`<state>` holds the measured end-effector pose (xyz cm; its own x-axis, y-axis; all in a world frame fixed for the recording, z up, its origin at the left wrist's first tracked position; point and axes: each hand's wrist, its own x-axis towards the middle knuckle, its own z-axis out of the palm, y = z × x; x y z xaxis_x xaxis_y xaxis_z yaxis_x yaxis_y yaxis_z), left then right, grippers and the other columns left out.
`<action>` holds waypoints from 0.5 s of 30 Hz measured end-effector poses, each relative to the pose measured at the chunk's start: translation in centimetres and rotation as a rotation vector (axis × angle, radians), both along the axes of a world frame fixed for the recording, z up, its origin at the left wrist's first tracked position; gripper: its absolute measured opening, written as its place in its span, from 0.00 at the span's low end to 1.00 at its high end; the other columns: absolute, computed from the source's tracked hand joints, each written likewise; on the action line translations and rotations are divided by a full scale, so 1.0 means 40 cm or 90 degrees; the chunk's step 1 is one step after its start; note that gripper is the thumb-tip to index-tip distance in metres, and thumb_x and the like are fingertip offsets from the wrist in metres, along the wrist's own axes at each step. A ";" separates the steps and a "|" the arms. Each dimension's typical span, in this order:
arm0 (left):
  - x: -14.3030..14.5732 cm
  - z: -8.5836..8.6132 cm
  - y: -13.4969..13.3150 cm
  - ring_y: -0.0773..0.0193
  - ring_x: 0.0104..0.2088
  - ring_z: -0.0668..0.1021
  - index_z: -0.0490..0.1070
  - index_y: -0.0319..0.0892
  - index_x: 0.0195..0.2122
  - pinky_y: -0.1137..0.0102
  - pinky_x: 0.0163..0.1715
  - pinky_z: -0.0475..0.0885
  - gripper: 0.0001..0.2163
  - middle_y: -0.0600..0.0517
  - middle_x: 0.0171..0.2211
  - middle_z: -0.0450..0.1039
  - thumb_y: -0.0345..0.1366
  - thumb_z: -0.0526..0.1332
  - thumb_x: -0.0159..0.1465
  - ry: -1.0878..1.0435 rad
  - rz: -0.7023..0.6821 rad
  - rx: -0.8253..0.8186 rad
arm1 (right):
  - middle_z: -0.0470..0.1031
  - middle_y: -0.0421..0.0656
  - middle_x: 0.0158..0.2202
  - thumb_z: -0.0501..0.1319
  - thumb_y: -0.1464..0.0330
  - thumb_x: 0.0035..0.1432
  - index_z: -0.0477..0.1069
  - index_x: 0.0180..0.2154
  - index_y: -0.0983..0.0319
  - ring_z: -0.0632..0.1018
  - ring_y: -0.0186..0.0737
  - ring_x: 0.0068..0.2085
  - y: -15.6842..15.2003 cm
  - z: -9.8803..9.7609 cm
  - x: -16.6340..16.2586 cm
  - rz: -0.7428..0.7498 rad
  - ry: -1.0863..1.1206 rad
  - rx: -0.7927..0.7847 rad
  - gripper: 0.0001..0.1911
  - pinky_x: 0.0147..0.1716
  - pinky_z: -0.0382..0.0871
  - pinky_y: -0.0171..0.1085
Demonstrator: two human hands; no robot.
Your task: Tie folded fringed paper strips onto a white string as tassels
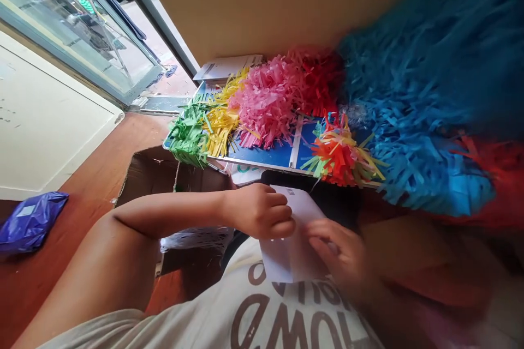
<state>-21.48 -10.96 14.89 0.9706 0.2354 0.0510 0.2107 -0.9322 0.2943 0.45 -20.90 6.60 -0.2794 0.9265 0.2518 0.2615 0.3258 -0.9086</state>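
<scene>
A white paper packet [307, 207], with small dark print near its top edge, is held upright in front of my shirt. My left hand [266, 211] is closed in a fist against its left side, knuckles up, and its fingertips are hidden. On the packet's right side is my right hand [341, 245], slightly blurred, its thumb and fingers bent together over the paper. What the packet contains cannot be seen. Just beyond my hands, a multicoloured paper tassel bunch [341, 155] lies at the front edge of a blue tabletop [266, 156].
Fringed paper bunches stand on the tabletop: green [190, 131], yellow [221, 125], pink [268, 101], red [321, 82] and a large blue heap [417, 120]. An open cardboard box [143, 174] is below left. A purple plastic package [33, 222] lies on the floor near a glass door [82, 22].
</scene>
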 end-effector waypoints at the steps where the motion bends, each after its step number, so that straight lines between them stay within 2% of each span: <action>1: 0.000 0.001 0.001 0.65 0.25 0.73 0.70 0.45 0.27 0.68 0.21 0.63 0.10 0.51 0.24 0.70 0.36 0.56 0.66 -0.019 0.029 -0.036 | 0.79 0.42 0.38 0.58 0.64 0.66 0.75 0.39 0.58 0.80 0.37 0.36 0.008 -0.003 -0.006 -0.017 0.010 -0.022 0.08 0.35 0.75 0.32; 3: 0.000 0.003 0.003 0.65 0.27 0.76 0.72 0.46 0.28 0.69 0.24 0.67 0.09 0.51 0.25 0.72 0.38 0.58 0.66 -0.043 0.063 -0.083 | 0.77 0.42 0.38 0.60 0.63 0.64 0.75 0.44 0.58 0.77 0.34 0.32 0.029 -0.008 -0.015 -0.029 0.028 -0.034 0.10 0.30 0.73 0.30; 5: 0.001 0.004 0.004 0.65 0.28 0.77 0.73 0.47 0.28 0.69 0.24 0.68 0.10 0.51 0.25 0.73 0.38 0.58 0.66 -0.046 0.054 -0.072 | 0.76 0.43 0.39 0.60 0.62 0.64 0.75 0.48 0.58 0.77 0.34 0.33 0.052 -0.012 -0.022 -0.023 0.037 0.007 0.13 0.30 0.73 0.30; 8: 0.009 0.001 0.000 0.66 0.27 0.77 0.73 0.46 0.28 0.69 0.22 0.65 0.11 0.52 0.25 0.74 0.34 0.57 0.67 -0.045 0.006 0.033 | 0.77 0.44 0.41 0.58 0.65 0.67 0.77 0.46 0.58 0.80 0.36 0.40 0.082 -0.003 -0.037 0.001 0.019 0.101 0.11 0.38 0.75 0.32; 10: 0.018 -0.002 -0.004 0.68 0.26 0.77 0.73 0.44 0.28 0.70 0.22 0.65 0.10 0.53 0.25 0.73 0.33 0.57 0.67 -0.068 -0.033 0.137 | 0.78 0.44 0.40 0.56 0.68 0.67 0.78 0.44 0.58 0.80 0.36 0.40 0.093 0.013 -0.053 0.000 -0.005 0.171 0.11 0.40 0.75 0.32; 13: 0.031 0.003 -0.010 0.68 0.26 0.75 0.72 0.42 0.28 0.70 0.23 0.64 0.10 0.54 0.24 0.72 0.31 0.58 0.67 -0.115 -0.068 0.276 | 0.79 0.44 0.36 0.56 0.70 0.66 0.77 0.39 0.59 0.80 0.36 0.37 0.089 0.033 -0.047 -0.093 -0.009 0.222 0.10 0.38 0.75 0.33; 15: 0.032 0.018 -0.012 0.67 0.27 0.75 0.72 0.41 0.28 0.69 0.25 0.65 0.10 0.53 0.25 0.73 0.31 0.58 0.67 -0.111 -0.063 0.303 | 0.77 0.43 0.33 0.55 0.69 0.66 0.76 0.33 0.59 0.78 0.36 0.34 0.071 0.021 0.015 -0.188 0.029 0.164 0.12 0.35 0.74 0.34</action>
